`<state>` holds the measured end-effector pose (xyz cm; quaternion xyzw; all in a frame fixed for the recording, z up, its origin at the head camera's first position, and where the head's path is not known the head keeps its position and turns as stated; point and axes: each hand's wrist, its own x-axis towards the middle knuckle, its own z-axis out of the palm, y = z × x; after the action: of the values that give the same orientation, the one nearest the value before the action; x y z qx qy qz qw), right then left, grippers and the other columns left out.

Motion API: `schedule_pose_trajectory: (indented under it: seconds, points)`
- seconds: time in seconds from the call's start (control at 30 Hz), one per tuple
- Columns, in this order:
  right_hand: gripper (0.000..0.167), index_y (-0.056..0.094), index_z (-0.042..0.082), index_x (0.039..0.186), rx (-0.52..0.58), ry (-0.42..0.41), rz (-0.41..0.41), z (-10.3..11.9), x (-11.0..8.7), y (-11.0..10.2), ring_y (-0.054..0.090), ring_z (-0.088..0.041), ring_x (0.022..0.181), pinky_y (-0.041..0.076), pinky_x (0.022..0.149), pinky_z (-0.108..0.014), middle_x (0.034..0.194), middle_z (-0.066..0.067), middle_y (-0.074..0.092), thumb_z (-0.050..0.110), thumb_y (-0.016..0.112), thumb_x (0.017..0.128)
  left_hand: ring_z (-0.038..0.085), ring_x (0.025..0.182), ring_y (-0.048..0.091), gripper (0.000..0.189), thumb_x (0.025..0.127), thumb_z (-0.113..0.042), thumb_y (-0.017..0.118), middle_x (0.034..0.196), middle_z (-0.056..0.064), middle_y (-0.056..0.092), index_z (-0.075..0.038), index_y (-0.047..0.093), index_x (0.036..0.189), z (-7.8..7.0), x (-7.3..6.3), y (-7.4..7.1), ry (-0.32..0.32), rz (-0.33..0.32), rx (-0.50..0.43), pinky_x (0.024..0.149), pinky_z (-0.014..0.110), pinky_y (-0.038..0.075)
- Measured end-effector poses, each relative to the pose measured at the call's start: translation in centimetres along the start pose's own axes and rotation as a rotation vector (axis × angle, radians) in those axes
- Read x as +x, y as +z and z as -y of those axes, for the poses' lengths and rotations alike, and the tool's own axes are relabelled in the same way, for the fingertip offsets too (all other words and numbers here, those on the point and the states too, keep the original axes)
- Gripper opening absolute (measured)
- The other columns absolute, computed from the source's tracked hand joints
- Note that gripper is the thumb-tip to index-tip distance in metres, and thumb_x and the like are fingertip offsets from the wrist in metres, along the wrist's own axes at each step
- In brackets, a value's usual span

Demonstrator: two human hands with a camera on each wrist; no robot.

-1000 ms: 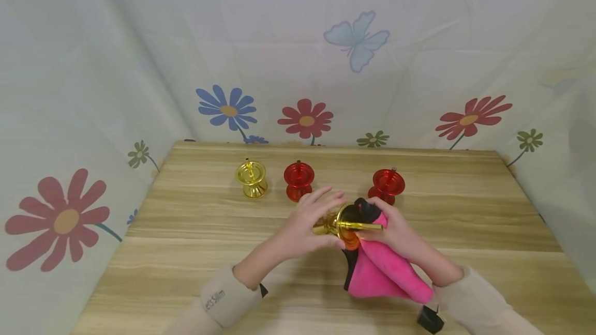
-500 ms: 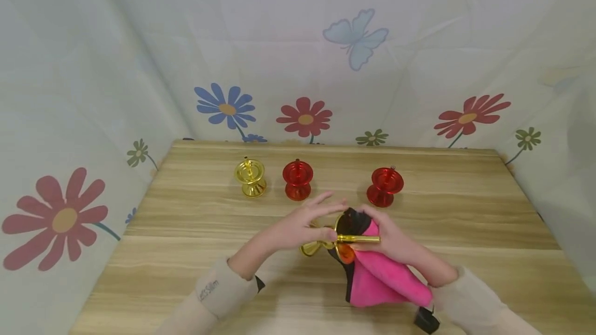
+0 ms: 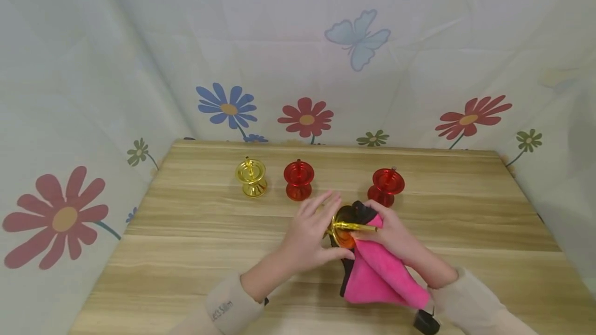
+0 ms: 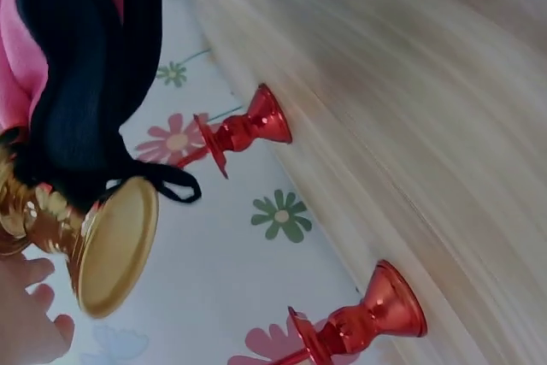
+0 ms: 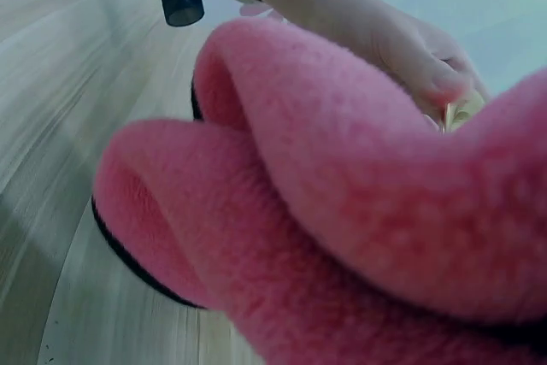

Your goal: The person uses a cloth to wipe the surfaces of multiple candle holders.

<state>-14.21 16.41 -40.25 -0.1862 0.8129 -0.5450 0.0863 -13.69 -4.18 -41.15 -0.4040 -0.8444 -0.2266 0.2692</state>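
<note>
A gold candle holder [image 3: 343, 227], tilted on its side with its thin central tube pointing right, is between both hands above the table. My left hand [image 3: 302, 237] holds it from the left, fingers and thumb on opposite sides of the dish. Its round base [image 4: 120, 250] shows in the left wrist view. My right hand [image 3: 396, 234] grips a pink plush cloth [image 3: 382, 278] with black edging, pressed against the dish. Part of the cloth's black side [image 4: 73, 66] lies against the holder. Some right fingers are hidden by the cloth.
On the wooden table [image 3: 186, 252], another gold candle holder [image 3: 252, 177] stands at back left. A red candle holder [image 3: 299, 179] is beside it, and a second red one [image 3: 386, 185] stands behind my right hand. A flower-printed curtain [image 3: 396, 92] borders the table.
The gold holder dipped toward me half a second ago and is back up now. My left thumb went from across the dish rim to below it. The cloth remains in my right hand.
</note>
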Motion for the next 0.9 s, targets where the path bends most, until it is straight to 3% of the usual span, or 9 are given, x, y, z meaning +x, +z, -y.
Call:
schedule_pose_trajectory:
  seconds: [0.1,0.2,0.33,0.43,0.53,0.57,0.63,0.8,0.9]
  points:
    - [0.031,0.051,0.005,0.101,-0.01,-0.008,0.009,0.0,0.0,0.0,0.054,-0.007,0.082,0.045,0.074,-0.023,0.098,-0.01,0.061,0.01,0.067,0.075,0.023,0.124,0.038,0.094,0.06,-0.06,0.068,0.127,0.01,0.051,0.001,0.043,0.128,-0.1,0.2,0.1,0.001,-0.029,0.011,0.1,0.04,0.035]
    - [0.032,0.051,0.005,0.1,-0.023,-0.018,0.007,0.0,0.0,0.0,0.054,-0.005,0.084,0.043,0.076,-0.023,0.097,-0.008,0.061,0.01,0.068,0.073,0.021,0.124,0.038,0.092,0.059,-0.057,0.071,0.126,0.008,0.052,-0.001,0.045,0.127,0.1,0.4,-0.2,-0.014,0.016,-0.038,0.099,0.04,0.036]
    - [0.034,0.052,0.003,0.1,-0.031,-0.055,0.039,0.0,0.1,0.0,0.053,-0.004,0.083,0.043,0.076,-0.023,0.095,-0.009,0.062,0.008,0.069,0.072,0.022,0.127,0.034,0.086,0.058,-0.052,0.074,0.136,0.007,0.041,-0.009,0.046,0.128,0.6,0.8,-1.2,-0.119,0.219,-0.237,0.098,0.044,0.036]
    - [0.034,0.052,0.003,0.102,-0.02,-0.083,0.099,0.0,0.2,0.0,0.054,-0.004,0.081,0.045,0.074,-0.021,0.095,-0.01,0.061,0.006,0.068,0.073,0.025,0.131,0.027,0.079,0.06,-0.043,0.077,0.144,0.003,0.026,-0.018,0.046,0.128,1.2,1.2,-1.8,-0.272,0.408,-0.444,0.099,0.048,0.034]
    - [0.032,0.051,0.002,0.101,-0.018,-0.094,0.104,-0.1,0.3,0.0,0.054,-0.004,0.079,0.045,0.073,-0.02,0.093,-0.01,0.061,0.004,0.067,0.073,0.024,0.133,0.023,0.079,0.062,-0.039,0.077,0.146,0.0,0.022,-0.023,0.043,0.131,1.7,1.1,-1.8,-0.366,0.474,-0.524,0.099,0.052,0.031]
    - [0.032,0.051,0.002,0.101,-0.018,-0.091,0.085,-0.1,0.3,-0.1,0.054,-0.004,0.078,0.045,0.072,-0.02,0.093,-0.009,0.061,0.003,0.067,0.073,0.023,0.132,0.023,0.078,0.062,-0.041,0.076,0.145,0.0,0.024,-0.024,0.042,0.131,1.8,1.0,-1.6,-0.369,0.452,-0.52,0.098,0.052,0.031]
    - [0.031,0.052,0.002,0.098,-0.038,-0.089,0.015,-0.2,0.5,-0.1,0.053,-0.003,0.08,0.044,0.073,-0.02,0.091,-0.009,0.061,0.002,0.068,0.071,0.022,0.13,0.029,0.076,0.063,-0.045,0.073,0.14,0.001,0.036,-0.021,0.044,0.13,1.7,0.6,-1.1,-0.305,0.335,-0.453,0.098,0.05,0.033]
    - [0.029,0.053,0.002,0.094,-0.076,-0.042,-0.112,-0.2,0.8,-0.4,0.049,-0.002,0.085,0.04,0.077,-0.022,0.092,-0.01,0.061,0.0,0.068,0.069,0.021,0.113,0.05,0.065,0.081,-0.053,0.046,0.114,0.007,0.061,-0.002,0.052,0.122,1.2,-0.4,0.5,-0.02,-0.051,-0.143,0.093,0.036,0.042]
    - [0.028,0.054,0.002,0.095,-0.064,-0.008,-0.121,-0.1,0.9,-0.3,0.05,-0.003,0.084,0.04,0.078,-0.024,0.093,-0.012,0.062,0.001,0.067,0.071,0.023,0.115,0.049,0.074,0.085,-0.055,0.035,0.115,0.012,0.06,0.006,0.045,0.124,0.6,-0.6,1.0,0.042,-0.102,-0.019,0.095,0.034,0.042]
